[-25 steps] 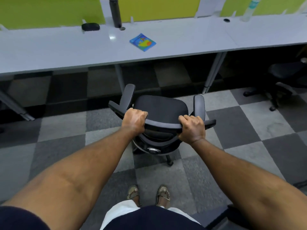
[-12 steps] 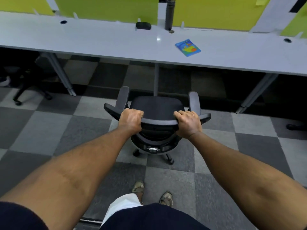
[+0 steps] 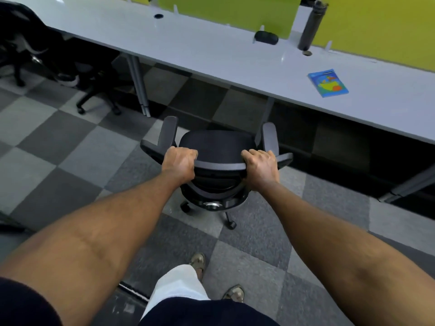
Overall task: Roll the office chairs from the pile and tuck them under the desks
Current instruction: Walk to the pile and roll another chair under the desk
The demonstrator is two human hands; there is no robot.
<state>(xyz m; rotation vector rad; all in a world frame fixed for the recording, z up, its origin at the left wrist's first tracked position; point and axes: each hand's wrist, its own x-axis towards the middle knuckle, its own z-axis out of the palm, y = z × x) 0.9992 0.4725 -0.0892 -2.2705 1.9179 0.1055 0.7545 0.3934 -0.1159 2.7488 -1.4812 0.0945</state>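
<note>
A black office chair (image 3: 217, 145) with grey armrests stands on the checkered carpet just in front of me, its seat facing the long white desk (image 3: 211, 55). My left hand (image 3: 180, 164) grips the left end of the backrest's top rail. My right hand (image 3: 261, 167) grips the right end of the same rail. The front of the seat lies near the desk's edge, short of the dark space beneath it. The chair's casters show below the backrest.
Another black chair (image 3: 30, 43) sits tucked under the desk at far left. A grey desk leg (image 3: 138, 85) stands left of my chair. On the desk lie a blue booklet (image 3: 328, 83), a dark bottle (image 3: 312, 25) and a small black case (image 3: 266, 38). Green dividers (image 3: 376, 31) back the desk.
The view has swung left along the desk, so the booklet and bottle now lie to the right. Both hands keep the same hold on the backrest, and the chair has rolled leftward with me.
</note>
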